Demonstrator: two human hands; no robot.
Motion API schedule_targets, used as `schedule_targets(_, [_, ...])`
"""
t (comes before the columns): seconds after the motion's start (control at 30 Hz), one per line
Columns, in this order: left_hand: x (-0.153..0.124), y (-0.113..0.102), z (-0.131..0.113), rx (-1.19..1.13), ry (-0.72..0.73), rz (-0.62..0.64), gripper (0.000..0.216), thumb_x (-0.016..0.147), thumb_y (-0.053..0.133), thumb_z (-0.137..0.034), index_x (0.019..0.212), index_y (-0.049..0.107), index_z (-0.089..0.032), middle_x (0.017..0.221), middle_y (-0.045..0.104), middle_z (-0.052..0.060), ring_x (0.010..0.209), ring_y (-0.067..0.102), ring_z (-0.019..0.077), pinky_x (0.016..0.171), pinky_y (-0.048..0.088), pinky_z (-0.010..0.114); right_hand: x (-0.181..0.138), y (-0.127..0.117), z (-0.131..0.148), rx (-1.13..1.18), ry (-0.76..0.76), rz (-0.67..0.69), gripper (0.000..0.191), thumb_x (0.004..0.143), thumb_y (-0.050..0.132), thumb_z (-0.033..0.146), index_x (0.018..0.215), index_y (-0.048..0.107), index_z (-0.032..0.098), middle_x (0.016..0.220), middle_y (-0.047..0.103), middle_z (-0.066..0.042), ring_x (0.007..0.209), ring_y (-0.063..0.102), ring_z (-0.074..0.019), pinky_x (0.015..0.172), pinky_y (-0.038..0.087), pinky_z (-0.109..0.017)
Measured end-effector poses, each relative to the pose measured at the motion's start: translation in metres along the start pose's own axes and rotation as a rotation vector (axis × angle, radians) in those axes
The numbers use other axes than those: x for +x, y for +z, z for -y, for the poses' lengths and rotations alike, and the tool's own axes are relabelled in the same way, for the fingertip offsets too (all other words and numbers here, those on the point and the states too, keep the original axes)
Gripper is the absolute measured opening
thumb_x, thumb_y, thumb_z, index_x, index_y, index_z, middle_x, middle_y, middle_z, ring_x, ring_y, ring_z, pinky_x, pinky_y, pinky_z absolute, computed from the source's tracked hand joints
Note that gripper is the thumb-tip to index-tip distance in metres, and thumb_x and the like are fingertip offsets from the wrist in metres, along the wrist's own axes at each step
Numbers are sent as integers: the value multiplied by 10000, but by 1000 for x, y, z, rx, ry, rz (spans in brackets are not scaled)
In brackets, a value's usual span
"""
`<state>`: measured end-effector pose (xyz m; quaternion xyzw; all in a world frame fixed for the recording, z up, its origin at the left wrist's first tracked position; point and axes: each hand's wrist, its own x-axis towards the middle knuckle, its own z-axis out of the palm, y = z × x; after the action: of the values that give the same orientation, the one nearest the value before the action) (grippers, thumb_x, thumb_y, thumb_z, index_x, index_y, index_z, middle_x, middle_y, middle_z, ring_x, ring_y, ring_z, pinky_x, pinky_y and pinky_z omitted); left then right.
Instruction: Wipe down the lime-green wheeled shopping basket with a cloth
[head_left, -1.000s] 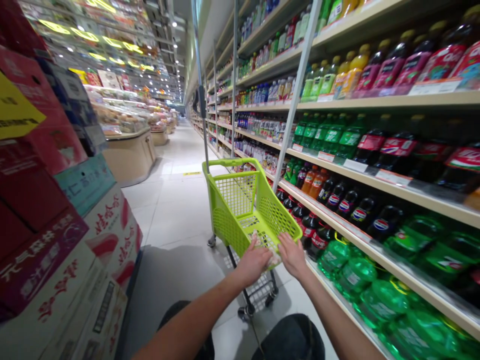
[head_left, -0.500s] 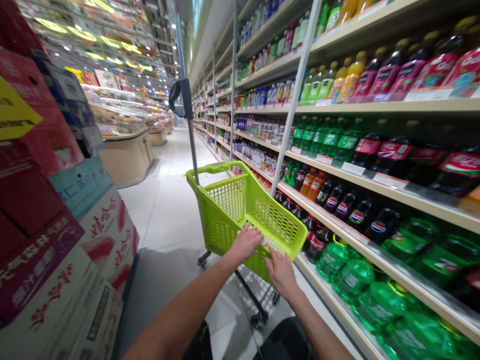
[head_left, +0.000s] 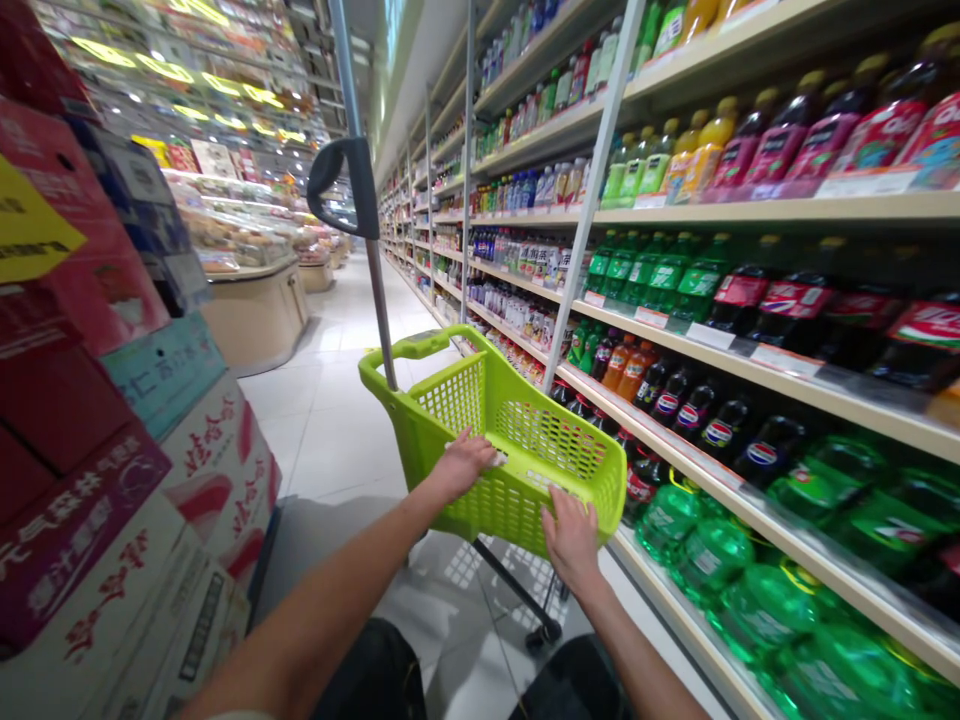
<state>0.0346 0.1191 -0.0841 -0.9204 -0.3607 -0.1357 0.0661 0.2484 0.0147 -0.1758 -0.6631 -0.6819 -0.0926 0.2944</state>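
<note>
A lime-green plastic shopping cart (head_left: 517, 505) with perforated walls stands in front of my knees. Its basket holds nothing that I can see. My left hand (head_left: 466, 465) presses down on the near rim, over a thin white tissue-like piece (head_left: 498, 459) that peeks out beside the fingers. Farther right along that same rim is my right hand (head_left: 572, 535), fingers hooked over the edge and thumb against the outer wall. A grey pole with a dark looped grip (head_left: 364, 190) rises from the cart's left end.
Shelves of drink bottles (head_left: 697, 275) run along the right, with large green bottles (head_left: 765, 600) on the lowest level. Stacked drink cartons (head_left: 217, 425) stand close on the left. The tiled aisle (head_left: 330, 400) leads away past a rounded display counter (head_left: 259, 315).
My left hand has slid leftward along the rim with the white piece. The cart has turned slightly and come nearer, its pole shifting left. My right hand has moved a little right with the rim.
</note>
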Motion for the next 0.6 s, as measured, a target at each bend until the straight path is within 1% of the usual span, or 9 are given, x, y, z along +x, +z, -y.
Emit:
schedule_targets(0.03, [0,0,-1,-12,20,2,242,788,393,-90,922,553,-211,1005,608,26,1013,519,159,1053,172,394,0,2,-2,-3,-3,-21,362,835,368,264,1158,505,173,1098,605,-99,1018,530,-231,944,280,-459])
schedule_targets(0.1, [-2,-8,9,-10,-6,-2,228,783,402,-99,914,555,-207,993,612,24,988,534,159,1062,136,412,0,3,-11,2,-25,-45,356,841,332,232,1141,515,176,1073,617,-87,1006,534,-214,950,268,-451])
schedule_targets(0.2, [-12,-34,44,24,-126,-10,196,770,432,-138,909,552,-206,983,624,15,940,554,163,1059,102,457,0,1,-31,29,-60,-35,350,839,323,228,1114,534,184,1074,621,-75,998,541,-202,941,275,-432])
schedule_targets(0.27, [-20,-52,66,47,-223,-36,187,771,430,-155,903,553,-205,976,632,15,932,559,177,1042,110,493,2,0,-40,46,-68,-25,348,836,331,238,1107,543,183,1067,625,-72,985,549,-200,927,288,-419])
schedule_targets(0.33, [-26,-63,77,70,-297,-84,189,783,410,-157,896,555,-202,972,634,20,922,565,190,1025,127,513,4,-1,-44,66,-66,-35,348,832,337,243,1097,551,177,1055,630,-71,975,553,-198,911,302,-403])
schedule_targets(0.37, [-27,-64,77,85,-315,-110,189,787,403,-157,890,557,-197,967,634,25,915,567,194,1020,138,511,5,-2,-44,78,-59,-49,344,828,343,248,1085,559,173,1046,634,-72,969,555,-199,900,309,-395])
schedule_targets(0.43, [-25,-58,67,105,-302,-138,176,786,411,-155,871,562,-187,956,631,37,909,565,196,1017,166,486,7,-3,-42,109,-37,-82,333,819,360,270,1047,578,164,1022,643,-75,953,560,-204,877,320,-387])
schedule_targets(0.53, [-13,-34,35,45,-184,-61,155,760,459,-148,859,573,-184,944,628,44,918,554,187,985,262,397,11,-5,-40,162,-4,-94,324,815,362,298,991,602,170,992,656,-68,937,569,-207,857,328,-381])
schedule_targets(0.6, [-4,-21,18,-16,-120,4,151,755,482,-164,863,581,-199,941,627,28,903,554,164,918,338,315,13,-8,-41,193,9,-81,324,818,353,302,969,613,178,980,662,-61,931,573,-204,845,337,-372])
